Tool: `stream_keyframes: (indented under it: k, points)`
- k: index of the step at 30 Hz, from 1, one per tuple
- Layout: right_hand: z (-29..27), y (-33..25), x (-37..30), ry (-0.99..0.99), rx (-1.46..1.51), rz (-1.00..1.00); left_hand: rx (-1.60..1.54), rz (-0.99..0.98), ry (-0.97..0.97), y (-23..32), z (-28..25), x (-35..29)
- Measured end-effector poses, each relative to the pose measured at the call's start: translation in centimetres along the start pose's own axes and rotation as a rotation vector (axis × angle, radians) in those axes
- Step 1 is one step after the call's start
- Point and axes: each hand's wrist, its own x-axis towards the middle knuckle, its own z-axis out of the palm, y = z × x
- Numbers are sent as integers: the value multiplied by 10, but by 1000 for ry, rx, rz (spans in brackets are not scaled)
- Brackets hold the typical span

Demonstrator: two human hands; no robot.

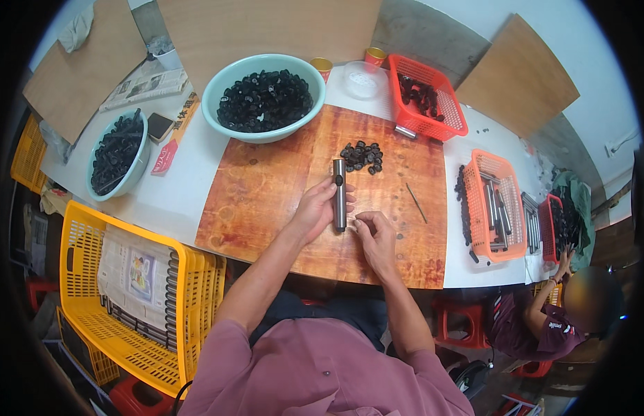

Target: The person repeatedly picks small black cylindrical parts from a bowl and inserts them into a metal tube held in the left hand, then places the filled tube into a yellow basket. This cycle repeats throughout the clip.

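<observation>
A dark metal tube (340,201) with a black round piece on its upper side stands lengthwise in front of me. My left hand (312,213) is closed around it from the left. Close to the tube's lower end is my right hand (377,239), thumb and fingers pinched together; whatever is between them is too small to make out. Just beyond the tube lies a loose pile of small black rounded parts (363,157) on the stained wooden board (266,208). A thin dark rod (416,202) rests to the right of the pile.
Black parts fill a large pale-green bowl (218,118); a smaller bowl (133,182) holds dark strips. Red basket (447,130) and orange basket (502,253) stand right, the latter holding metal tubes. A yellow crate (121,225) with tubes sits left. Another person (544,315) works at far right.
</observation>
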Motion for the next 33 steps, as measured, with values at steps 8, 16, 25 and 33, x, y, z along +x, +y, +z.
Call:
stream_keyframes:
  k: [8, 16, 25, 33]
  points:
    - [-2, -15, 2, -22, -116, -84, 51, -23, 43, 0, 6, -2]
    - [-2, -13, 2, -34, -124, -97, 46, -32, 2, 2, 3, -3]
    - [-57, 3, 33, 222, -336, -50, 17, 0, 16, 2, -5, -2]
    - [-115, 29, 69, 117, -1001, 74, 81, -38, 14, 1, -3, -1]
